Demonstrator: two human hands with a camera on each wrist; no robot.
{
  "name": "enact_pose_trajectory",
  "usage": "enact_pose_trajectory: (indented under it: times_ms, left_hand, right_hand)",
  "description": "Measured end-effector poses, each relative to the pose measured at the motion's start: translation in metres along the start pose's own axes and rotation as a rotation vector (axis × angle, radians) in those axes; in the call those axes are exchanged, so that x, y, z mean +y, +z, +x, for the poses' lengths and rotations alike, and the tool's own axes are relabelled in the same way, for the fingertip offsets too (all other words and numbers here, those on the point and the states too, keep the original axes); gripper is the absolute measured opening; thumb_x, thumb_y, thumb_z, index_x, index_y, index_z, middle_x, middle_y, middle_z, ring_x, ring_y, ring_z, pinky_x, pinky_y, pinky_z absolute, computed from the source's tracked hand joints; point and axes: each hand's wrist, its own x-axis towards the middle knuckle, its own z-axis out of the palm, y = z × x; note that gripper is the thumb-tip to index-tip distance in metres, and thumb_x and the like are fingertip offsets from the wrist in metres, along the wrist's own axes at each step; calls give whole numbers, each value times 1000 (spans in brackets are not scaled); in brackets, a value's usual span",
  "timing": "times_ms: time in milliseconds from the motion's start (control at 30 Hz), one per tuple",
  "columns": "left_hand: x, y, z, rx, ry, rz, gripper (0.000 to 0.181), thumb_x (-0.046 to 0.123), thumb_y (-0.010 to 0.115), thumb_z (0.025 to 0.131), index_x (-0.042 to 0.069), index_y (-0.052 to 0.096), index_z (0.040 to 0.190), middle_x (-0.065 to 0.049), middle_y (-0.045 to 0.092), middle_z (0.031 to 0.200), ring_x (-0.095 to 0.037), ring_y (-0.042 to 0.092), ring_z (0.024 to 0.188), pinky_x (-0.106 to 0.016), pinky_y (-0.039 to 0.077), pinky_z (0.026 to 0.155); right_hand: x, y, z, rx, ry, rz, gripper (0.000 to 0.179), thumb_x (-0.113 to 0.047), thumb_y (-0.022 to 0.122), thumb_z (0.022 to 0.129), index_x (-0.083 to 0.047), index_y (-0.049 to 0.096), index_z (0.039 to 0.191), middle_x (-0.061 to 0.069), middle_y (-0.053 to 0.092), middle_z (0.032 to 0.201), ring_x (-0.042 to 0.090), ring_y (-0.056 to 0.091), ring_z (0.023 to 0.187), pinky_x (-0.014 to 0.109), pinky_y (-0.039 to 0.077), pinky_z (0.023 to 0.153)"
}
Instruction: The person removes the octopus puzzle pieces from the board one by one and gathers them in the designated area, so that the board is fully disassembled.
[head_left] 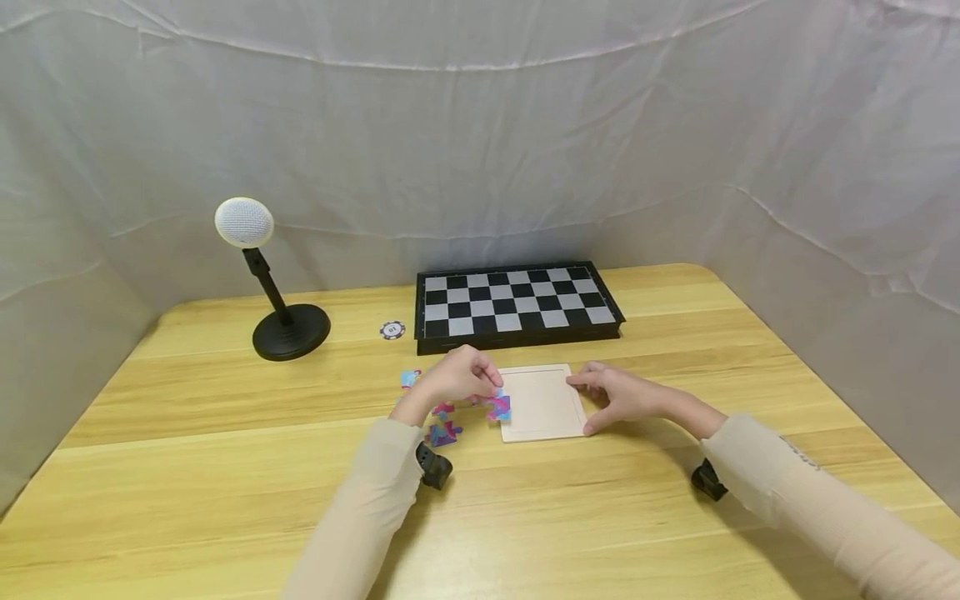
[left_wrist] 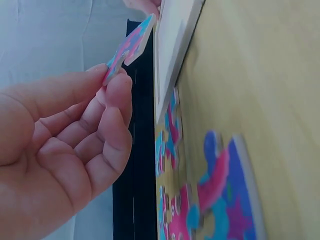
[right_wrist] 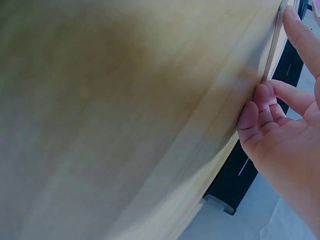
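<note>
My left hand (head_left: 467, 375) pinches a pink, blue and purple jigsaw piece (left_wrist: 131, 42) between thumb and index finger. In the head view the piece overlaps the left edge of a pale wooden puzzle tray (head_left: 542, 404) with a raised border. The left wrist view has the piece raised and tilted, with the tray just beyond it. At the tray's right side, my right hand (head_left: 621, 393) touches the edge, thumb near the front corner and fingertips further back. Loose jigsaw pieces (left_wrist: 235, 200) lie on the table beneath the left hand, partly hidden by it in the head view.
Behind the tray sits a black-and-white checkered game board (head_left: 517, 302). A round poker chip (head_left: 392, 330) lies left of it. Further left stands a round white microphone-like head (head_left: 244, 222) on a black stand (head_left: 291, 332). Pale cloth (head_left: 465, 150) hangs around the wooden table (head_left: 225, 500).
</note>
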Motion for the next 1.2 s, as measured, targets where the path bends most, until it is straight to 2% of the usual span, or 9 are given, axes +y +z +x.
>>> enact_pose_trajectory:
  times_ms: [200, 367, 667, 1033, 1200]
  left_hand:
    - [-5, -3, -4, -10, -30, 8, 4, -2, 63, 79, -2, 63, 75, -5, 61, 65, -16, 54, 55, -24, 45, 52]
    - [-7, -4, -6, -51, -60, 24, 4, -4, 62, 79, -1, 62, 76, -7, 60, 65, -18, 54, 54, -23, 45, 51]
    - [-10, -3, -5, -83, -122, 33, 6, -7, 61, 77, -1, 62, 75, -7, 61, 67, -17, 57, 54, -25, 47, 52]
    - [-14, -2, -5, -93, -101, 71, 4, -4, 64, 77, -1, 63, 74, -6, 61, 67, -17, 58, 55, -27, 49, 53]
    - [-15, -5, -11, -49, -87, 88, 2, 0, 65, 78, -1, 64, 78, -6, 62, 68, -17, 57, 55, -26, 48, 53]
  right_hand:
    - [0, 0, -1, -4, 5, 1, 77, -29, 76, 68, 12, 43, 124, 4, 40, 86, 16, 38, 75, 23, 35, 61]
    - [2, 0, -1, 0, 8, 1, 77, -30, 76, 68, 12, 43, 124, 3, 40, 86, 15, 37, 75, 23, 35, 61]
    - [6, 2, -1, 3, 6, -1, 78, -32, 76, 68, 11, 43, 124, 3, 41, 87, 15, 37, 75, 23, 35, 61]
    - [7, 2, -3, 5, 5, -8, 77, -31, 76, 68, 12, 43, 124, 3, 40, 87, 15, 38, 76, 24, 35, 62]
    - [6, 1, -4, 0, -9, 6, 72, -30, 74, 72, 11, 45, 123, 4, 42, 89, 16, 38, 77, 25, 36, 63]
